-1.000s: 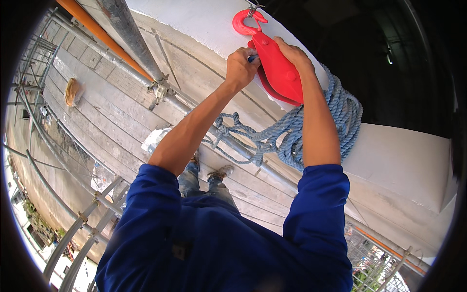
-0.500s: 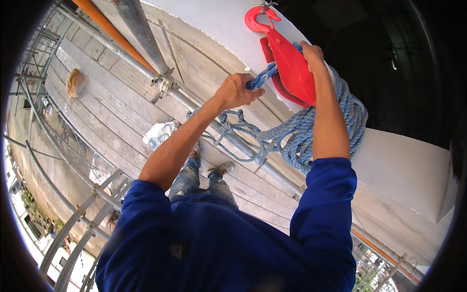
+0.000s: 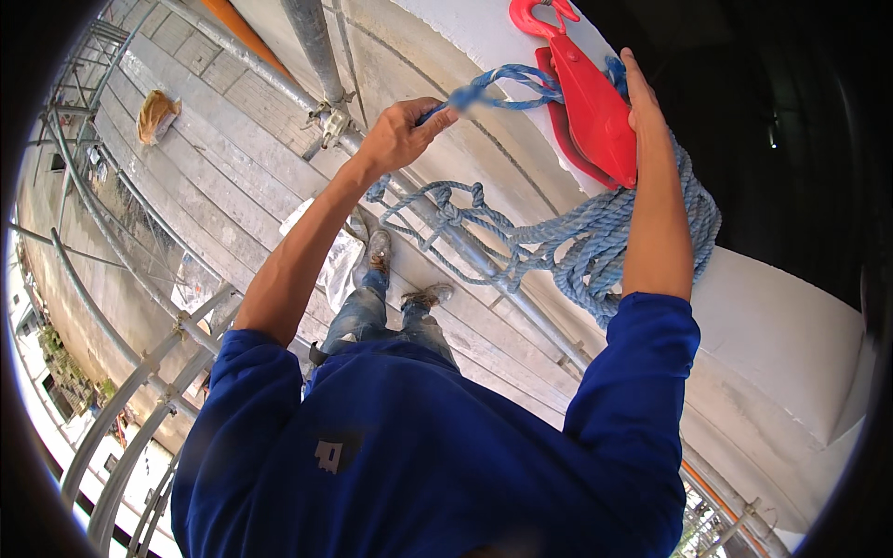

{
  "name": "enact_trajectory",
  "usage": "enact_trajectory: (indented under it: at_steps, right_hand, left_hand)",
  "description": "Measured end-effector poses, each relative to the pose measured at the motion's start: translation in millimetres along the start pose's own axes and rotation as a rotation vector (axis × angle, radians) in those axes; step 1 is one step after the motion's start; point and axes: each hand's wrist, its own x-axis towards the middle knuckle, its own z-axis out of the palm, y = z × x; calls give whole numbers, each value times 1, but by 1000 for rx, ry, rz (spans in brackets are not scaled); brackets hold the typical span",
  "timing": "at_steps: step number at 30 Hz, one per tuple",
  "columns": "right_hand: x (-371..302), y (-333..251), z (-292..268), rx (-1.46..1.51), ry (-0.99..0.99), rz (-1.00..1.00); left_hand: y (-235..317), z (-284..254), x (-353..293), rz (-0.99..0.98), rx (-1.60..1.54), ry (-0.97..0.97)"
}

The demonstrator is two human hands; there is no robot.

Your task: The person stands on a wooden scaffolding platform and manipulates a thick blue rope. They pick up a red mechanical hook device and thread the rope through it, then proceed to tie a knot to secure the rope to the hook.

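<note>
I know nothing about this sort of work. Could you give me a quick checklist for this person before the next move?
1. Left hand gripping the blue rope: ok, fingers closed on it.
2. Right hand on the red pulley block: ok, it lies along the far edge.
3. Rope seated inside the block: cannot tell; it shows at both sides, but the inside is hidden.
4. Hook secured: cannot tell; the picture's edge cuts it off.
5. Loose rope loops clear of the metal tube: cannot tell; they cross it in view.
6. White plastic well away from the feet: not ok, it lies close by the left shoe.
</note>
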Motion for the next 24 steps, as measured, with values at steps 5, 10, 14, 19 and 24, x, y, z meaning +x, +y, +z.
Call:
enact_trajectory:
  at_steps: [5, 10, 14, 19, 24]
  right_hand:
    - [46, 9, -22, -245, -186, 24]
    - [34, -4, -42, 82, 204, 85]
    - [-21, -12, -16, -125, 1, 92]
    - [16, -5, 1, -539, -146, -1]
    - [34, -7, -3, -203, -239, 2]
  left_hand:
    - [23, 6, 38, 148, 239, -232]
    - [63, -2, 45, 15, -14, -187]
    - [75, 15, 68, 91, -16, -39]
    - [101, 17, 56, 64, -185, -240]
    - [65, -10, 22, -39, -198, -415]
